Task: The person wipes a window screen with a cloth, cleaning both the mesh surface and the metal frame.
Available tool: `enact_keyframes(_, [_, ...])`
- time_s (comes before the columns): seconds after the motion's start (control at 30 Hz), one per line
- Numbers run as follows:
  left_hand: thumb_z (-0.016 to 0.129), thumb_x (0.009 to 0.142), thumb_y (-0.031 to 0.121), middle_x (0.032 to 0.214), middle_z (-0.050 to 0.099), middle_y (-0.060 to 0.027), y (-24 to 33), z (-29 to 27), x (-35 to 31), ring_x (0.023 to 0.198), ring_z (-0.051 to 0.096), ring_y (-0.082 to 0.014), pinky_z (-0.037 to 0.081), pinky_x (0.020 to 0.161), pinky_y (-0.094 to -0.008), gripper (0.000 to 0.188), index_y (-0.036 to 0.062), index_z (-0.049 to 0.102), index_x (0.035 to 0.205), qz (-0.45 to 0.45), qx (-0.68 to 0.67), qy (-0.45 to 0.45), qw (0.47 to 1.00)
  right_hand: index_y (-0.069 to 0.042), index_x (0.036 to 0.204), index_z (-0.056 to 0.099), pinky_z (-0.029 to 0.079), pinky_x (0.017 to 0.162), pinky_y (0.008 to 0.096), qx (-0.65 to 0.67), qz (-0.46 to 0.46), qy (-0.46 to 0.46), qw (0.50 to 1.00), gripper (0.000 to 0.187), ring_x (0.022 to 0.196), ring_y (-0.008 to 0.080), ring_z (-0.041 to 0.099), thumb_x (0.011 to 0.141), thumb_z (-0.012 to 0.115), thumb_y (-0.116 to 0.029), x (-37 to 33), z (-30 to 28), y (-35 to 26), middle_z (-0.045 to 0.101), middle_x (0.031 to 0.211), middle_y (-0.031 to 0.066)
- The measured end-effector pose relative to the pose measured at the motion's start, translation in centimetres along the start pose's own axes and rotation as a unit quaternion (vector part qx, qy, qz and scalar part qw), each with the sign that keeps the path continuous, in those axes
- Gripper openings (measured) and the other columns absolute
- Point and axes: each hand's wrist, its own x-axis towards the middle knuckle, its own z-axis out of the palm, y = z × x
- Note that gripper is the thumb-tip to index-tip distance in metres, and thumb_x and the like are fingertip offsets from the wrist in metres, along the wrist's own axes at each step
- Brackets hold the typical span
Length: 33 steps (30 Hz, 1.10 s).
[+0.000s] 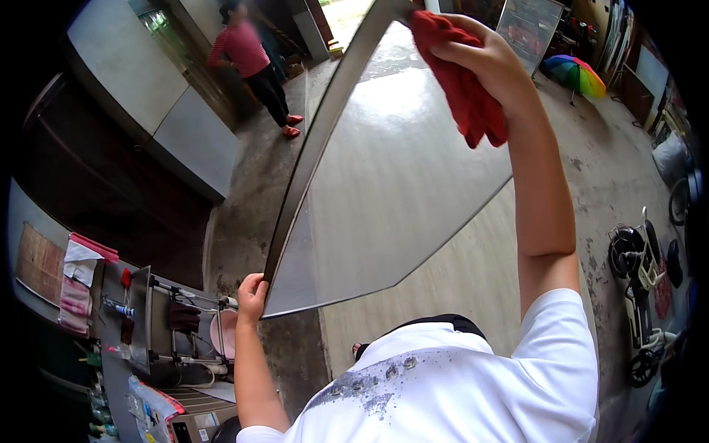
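A large window screen (pixel 369 199) with a dark metal frame and see-through grey mesh is held up, tilted, in front of me. My left hand (pixel 252 297) is closed round its near left corner, thumb on the frame. Raised high, my right hand (pixel 484 63) grips a red cloth (pixel 469 103) at the top end of the frame. The cloth's loose end hangs down over the mesh. Fingers of the right hand are partly hidden by the cloth, and the screen's top edge runs out of view.
Far left, a person (pixel 247 55) in a striped top stands by the wall. A rack with a pink basin (pixel 223 332) is low on the left, beside hanging towels (pixel 81 284). To the right are a rainbow umbrella (pixel 576 75), a leaning framed panel (pixel 533 29) and a small bike (pixel 644 280).
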Motion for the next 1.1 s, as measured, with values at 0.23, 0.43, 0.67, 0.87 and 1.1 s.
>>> enact_keyframes(0.23, [0.065, 0.084, 0.05, 0.137, 0.047, -0.0126, 9.6, 2.9, 7.5, 0.125, 0.047, -0.0242, 0.035, 0.105, -0.0369, 0.072, 0.0015, 0.047, 0.133, 0.146, -0.104, -0.006, 0.984, 0.003, 0.12, 0.054, 0.052, 0.074, 0.0278, -0.004, -0.009, -0.14, 0.99, 0.047, 0.081, 0.0142, 0.062, 0.082, 0.071, -0.018, 1.1, 5.3, -3.2, 0.065, 0.093, 0.0084])
enact_keyframes(0.43, [0.058, 0.092, 0.046, 0.127, 0.054, -0.0088, 21.7, 6.2, 12.6, 0.112, 0.053, -0.018, 0.041, 0.092, -0.0303, 0.059, 0.0029, 0.048, 0.131, 0.119, -0.312, 0.091, 0.938, -0.007, 0.124, 0.055, 0.053, 0.076, 0.0339, -0.145, -0.074, -0.198, 0.967, 0.046, 0.084, 0.0257, 0.066, 0.082, 0.069, -0.022, -0.4, 9.6, -5.6, 0.068, 0.098, 0.0101])
enact_keyframes(0.67, [0.065, 0.09, 0.031, 0.078, 0.059, 0.0006, 23.6, 8.4, 14.1, 0.066, 0.052, -0.0074, 0.041, 0.059, -0.0207, 0.028, 0.0034, 0.064, 0.095, 0.034, -0.395, 0.255, 0.882, -0.007, 0.121, 0.06, 0.05, 0.088, 0.0376, -0.141, -0.176, -0.087, 0.97, 0.058, 0.101, 0.0323, 0.061, 0.072, 0.073, -0.036, -0.7, 12.9, -1.6, 0.058, 0.115, 0.0193])
enact_keyframes(0.87, [0.067, 0.088, 0.036, 0.077, 0.057, 0.0011, 20.2, 4.3, 13.2, 0.068, 0.052, -0.0088, 0.041, 0.061, -0.0218, 0.034, 0.0039, 0.063, 0.097, 0.028, -0.396, 0.31, 0.864, 0.001, 0.117, 0.054, 0.054, 0.073, 0.0284, 0.175, -0.026, 0.173, 0.969, 0.044, 0.084, 0.0172, 0.063, 0.084, 0.071, -0.024, -4.3, 7.6, 4.3, 0.063, 0.102, 0.0111])
enact_keyframes(1.1, [0.068, 0.084, 0.048, 0.077, 0.055, 0.0003, 18.5, -0.2, 10.0, 0.07, 0.052, -0.0105, 0.042, 0.063, -0.0243, 0.046, 0.0044, 0.06, 0.099, 0.027, -0.409, 0.361, 0.837, -0.008, 0.107, 0.055, 0.051, 0.062, 0.029, 0.485, -0.008, 0.401, 0.777, 0.02, 0.072, 0.014, 0.058, 0.098, 0.05, -0.025, -6.5, 2.9, 18.9, 0.06, 0.085, 0.0035])
